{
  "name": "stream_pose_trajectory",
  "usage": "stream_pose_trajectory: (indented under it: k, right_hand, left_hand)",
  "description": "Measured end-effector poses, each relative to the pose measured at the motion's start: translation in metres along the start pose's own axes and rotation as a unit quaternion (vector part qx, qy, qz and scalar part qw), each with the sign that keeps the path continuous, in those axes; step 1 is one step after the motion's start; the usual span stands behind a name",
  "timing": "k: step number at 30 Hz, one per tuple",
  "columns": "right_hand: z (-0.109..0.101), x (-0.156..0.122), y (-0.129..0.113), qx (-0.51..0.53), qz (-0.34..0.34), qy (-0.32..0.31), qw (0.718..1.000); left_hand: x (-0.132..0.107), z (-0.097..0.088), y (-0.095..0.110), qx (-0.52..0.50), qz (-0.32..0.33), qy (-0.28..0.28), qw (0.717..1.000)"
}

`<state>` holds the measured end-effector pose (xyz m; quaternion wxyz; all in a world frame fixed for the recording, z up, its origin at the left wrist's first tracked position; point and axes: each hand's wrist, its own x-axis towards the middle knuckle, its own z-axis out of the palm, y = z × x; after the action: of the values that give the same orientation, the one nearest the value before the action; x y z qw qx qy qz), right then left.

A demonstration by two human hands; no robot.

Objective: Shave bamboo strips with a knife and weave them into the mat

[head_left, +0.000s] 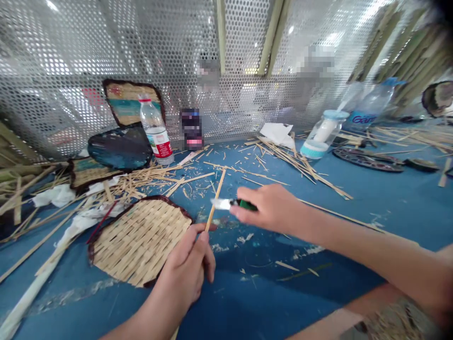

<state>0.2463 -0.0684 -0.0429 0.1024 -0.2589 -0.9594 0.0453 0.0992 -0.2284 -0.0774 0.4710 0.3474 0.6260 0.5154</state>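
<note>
My left hand (187, 271) is closed round a thin bamboo strip (215, 198) that slants up and away over the blue table (247, 293). My right hand (271, 208) grips a knife with a green handle (233, 204); its pale blade points left and meets the strip about halfway up. A woven bamboo fan (139, 241) with a dark rim lies flat just left of my left hand.
Loose bamboo strips and shavings (134, 182) litter the left and back of the table. A water bottle (155, 130), more woven pieces (122, 101) and a perforated metal screen (71, 56) stand behind. A pale blue-capped jar (323, 134) and tissue (278, 132) sit at the back right.
</note>
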Motion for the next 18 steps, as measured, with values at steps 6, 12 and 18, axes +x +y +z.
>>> stream_pose_trajectory:
  k: [6, 12, 18]
  right_hand:
    - [0.011, -0.006, -0.015, -0.026, -0.001, -0.038, 0.999]
    - [0.011, -0.01, -0.017, -0.018, -0.018, -0.059, 0.998]
    - [0.019, -0.003, -0.018, -0.044, -0.04, -0.032, 0.998]
  left_hand:
    - [0.006, -0.006, 0.0, 0.087, 0.019, 0.005, 0.996]
    - [0.002, -0.006, 0.0, 0.088, 0.004, 0.001, 0.996]
    - [-0.003, -0.003, 0.002, 0.073, 0.044, 0.029, 0.996]
